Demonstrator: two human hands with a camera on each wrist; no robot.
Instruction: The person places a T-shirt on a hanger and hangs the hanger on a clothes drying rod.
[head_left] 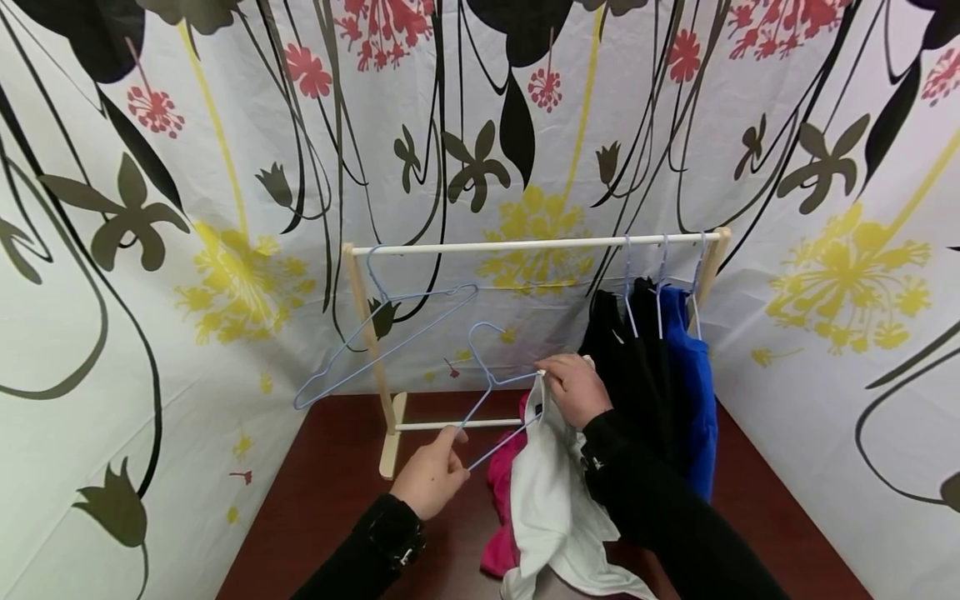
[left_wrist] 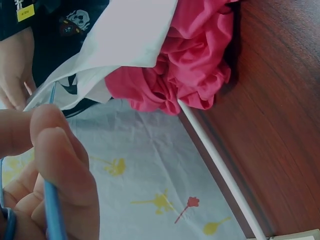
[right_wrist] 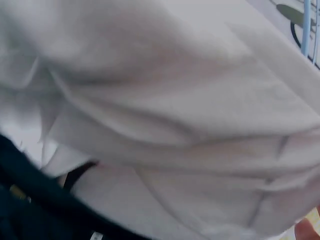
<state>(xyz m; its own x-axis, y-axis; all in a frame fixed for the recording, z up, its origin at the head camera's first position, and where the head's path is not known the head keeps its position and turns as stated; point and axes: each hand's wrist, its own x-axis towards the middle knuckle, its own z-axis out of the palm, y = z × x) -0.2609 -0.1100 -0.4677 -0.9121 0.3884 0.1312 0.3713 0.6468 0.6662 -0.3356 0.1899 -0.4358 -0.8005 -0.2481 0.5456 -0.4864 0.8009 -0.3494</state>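
My left hand (head_left: 432, 473) pinches the left end of a light blue hanger (head_left: 489, 372), tilted with its hook up. The hanger's right end runs into the neck opening of a white shirt (head_left: 546, 500). At the shirt's top edge my right hand (head_left: 576, 389) grips the cloth; the hanger's tip is hidden there. In the left wrist view, thumb and finger close on the blue hanger (left_wrist: 53, 210). White cloth (right_wrist: 190, 110) fills most of the right wrist view. Behind the shirt lies a bunched pink garment (head_left: 506, 475) on the dark red table (head_left: 300, 533).
A rack with a white rail (head_left: 480, 246) and wooden posts stands at the table's back. An unloaded blue hanger (head_left: 420, 293) hangs at its left. To the right hang black garments (head_left: 622, 367) and a blue garment (head_left: 693, 375). Flower-patterned curtains (head_left: 112, 333) surround the table.
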